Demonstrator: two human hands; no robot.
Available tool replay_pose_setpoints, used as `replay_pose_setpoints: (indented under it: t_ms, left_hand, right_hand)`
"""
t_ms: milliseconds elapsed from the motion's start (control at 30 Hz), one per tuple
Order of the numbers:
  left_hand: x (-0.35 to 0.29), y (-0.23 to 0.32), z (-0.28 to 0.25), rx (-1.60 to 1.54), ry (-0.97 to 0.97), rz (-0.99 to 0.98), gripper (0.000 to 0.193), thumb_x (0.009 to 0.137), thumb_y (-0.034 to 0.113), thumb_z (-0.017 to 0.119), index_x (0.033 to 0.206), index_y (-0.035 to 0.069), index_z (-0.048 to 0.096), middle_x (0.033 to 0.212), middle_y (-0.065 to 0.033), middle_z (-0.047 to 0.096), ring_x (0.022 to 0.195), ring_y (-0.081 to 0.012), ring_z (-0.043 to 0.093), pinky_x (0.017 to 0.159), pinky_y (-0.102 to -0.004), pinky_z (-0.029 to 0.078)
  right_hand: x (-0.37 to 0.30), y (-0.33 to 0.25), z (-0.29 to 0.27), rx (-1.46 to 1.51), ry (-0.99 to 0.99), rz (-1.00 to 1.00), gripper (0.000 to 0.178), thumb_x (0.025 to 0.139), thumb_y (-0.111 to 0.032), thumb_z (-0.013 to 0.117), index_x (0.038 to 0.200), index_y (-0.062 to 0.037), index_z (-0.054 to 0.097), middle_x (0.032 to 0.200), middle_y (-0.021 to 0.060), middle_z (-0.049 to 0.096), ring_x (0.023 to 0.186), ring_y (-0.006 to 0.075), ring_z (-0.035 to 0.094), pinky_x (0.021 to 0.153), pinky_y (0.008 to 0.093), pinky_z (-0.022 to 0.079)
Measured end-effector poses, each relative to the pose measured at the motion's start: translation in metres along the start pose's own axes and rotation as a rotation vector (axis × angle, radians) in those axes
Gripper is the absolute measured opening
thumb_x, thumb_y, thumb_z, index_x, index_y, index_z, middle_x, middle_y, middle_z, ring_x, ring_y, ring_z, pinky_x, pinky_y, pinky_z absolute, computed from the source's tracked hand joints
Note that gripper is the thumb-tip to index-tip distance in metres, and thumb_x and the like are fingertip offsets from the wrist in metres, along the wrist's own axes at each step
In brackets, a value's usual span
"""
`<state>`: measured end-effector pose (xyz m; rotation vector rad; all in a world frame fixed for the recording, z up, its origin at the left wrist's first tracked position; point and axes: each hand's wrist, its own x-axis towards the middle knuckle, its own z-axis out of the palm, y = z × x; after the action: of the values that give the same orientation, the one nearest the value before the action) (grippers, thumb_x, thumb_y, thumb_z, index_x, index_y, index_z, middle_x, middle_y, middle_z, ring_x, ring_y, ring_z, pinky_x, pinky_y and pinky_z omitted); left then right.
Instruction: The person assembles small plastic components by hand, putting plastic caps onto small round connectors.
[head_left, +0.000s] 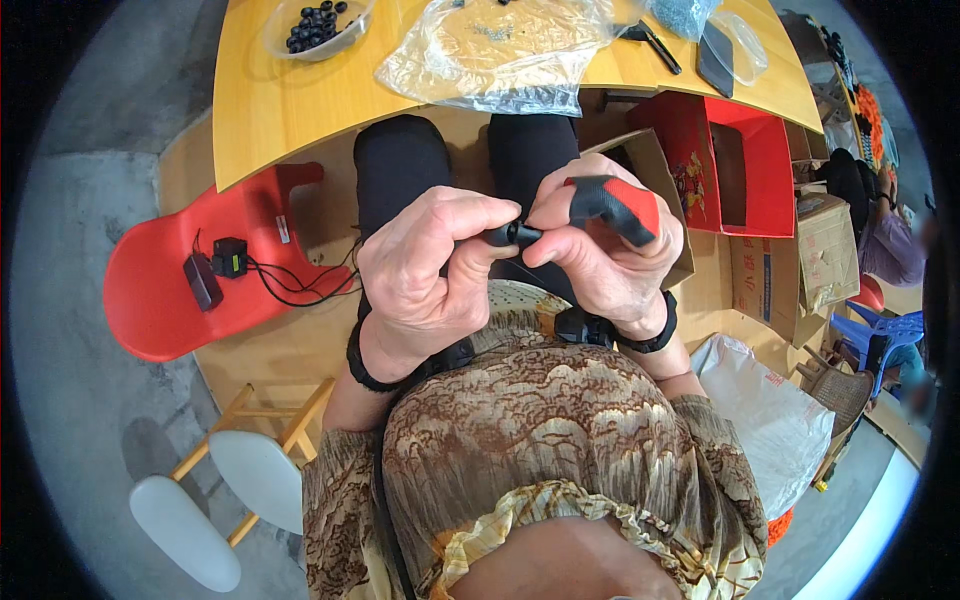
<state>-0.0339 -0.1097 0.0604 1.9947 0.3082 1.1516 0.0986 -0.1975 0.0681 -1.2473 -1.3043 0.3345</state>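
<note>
Steadiness, I judge remotely, is why the left hand (425,255) and right hand (618,245) pinch a small black part (512,235) from opposite sides over the lap (402,160); whether 1 piece or 2, I cannot tell. A black-and-red wrap (602,200) on the right hand perhaps protects skin. Small black pieces (315,28) sit in a clear bowl (357,34) on the worktop (290,115), probably to prevent rolling.

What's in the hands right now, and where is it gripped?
A small black part: the left hand pinches its left end, the right hand its right end. Whether it's one piece or two can't be told.
</note>
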Motion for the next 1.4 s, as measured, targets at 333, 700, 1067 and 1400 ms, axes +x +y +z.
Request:
replay_pose_setpoints:
  t_ms: [333,700,1067,1400]
  left_hand:
    - [0.002,0.000,0.001,0.011,0.010,0.046,0.021,0.069,-0.009,0.062,0.088,0.000,0.061,0.073,-0.0101,0.060,0.062,-0.0183,0.059,0.051,-0.0251,0.046]
    - [0.004,-0.001,0.000,-0.097,-0.055,-0.117,0.015,0.069,-0.007,0.063,0.082,0.000,0.059,0.072,-0.0086,0.058,0.061,-0.0173,0.058,0.053,-0.0245,0.045]
    - [0.006,-0.006,0.003,-0.082,-0.034,-0.107,0.016,0.068,-0.008,0.063,0.080,0.000,0.056,0.070,-0.0078,0.058,0.059,-0.0167,0.057,0.052,-0.0238,0.045]
    - [0.005,-0.006,0.009,-0.086,0.010,-0.134,0.015,0.068,-0.007,0.064,0.079,0.000,0.055,0.070,-0.0083,0.057,0.059,-0.0183,0.057,0.053,-0.0240,0.044]
  right_hand:
    - [0.003,-0.002,-0.003,-0.109,-0.054,-0.175,0.031,0.059,-0.004,0.076,0.083,-0.0014,0.056,0.074,0.0082,0.058,0.065,0.0207,0.057,0.054,0.0276,0.046]
    - [0.009,0.002,-0.007,-0.070,-0.109,-0.042,0.026,0.063,-0.016,0.074,0.074,-0.0011,0.055,0.068,0.0080,0.053,0.061,0.0214,0.053,0.052,0.0279,0.040]
    - [0.013,0.004,-0.006,-0.059,-0.091,0.006,0.030,0.058,-0.022,0.076,0.071,-0.0020,0.058,0.069,0.0069,0.056,0.059,0.0180,0.054,0.052,0.0257,0.040]
    - [0.011,0.006,-0.004,-0.007,-0.042,0.001,0.030,0.057,-0.022,0.077,0.072,-0.0020,0.060,0.071,0.0078,0.057,0.060,0.0181,0.054,0.052,0.0259,0.041]
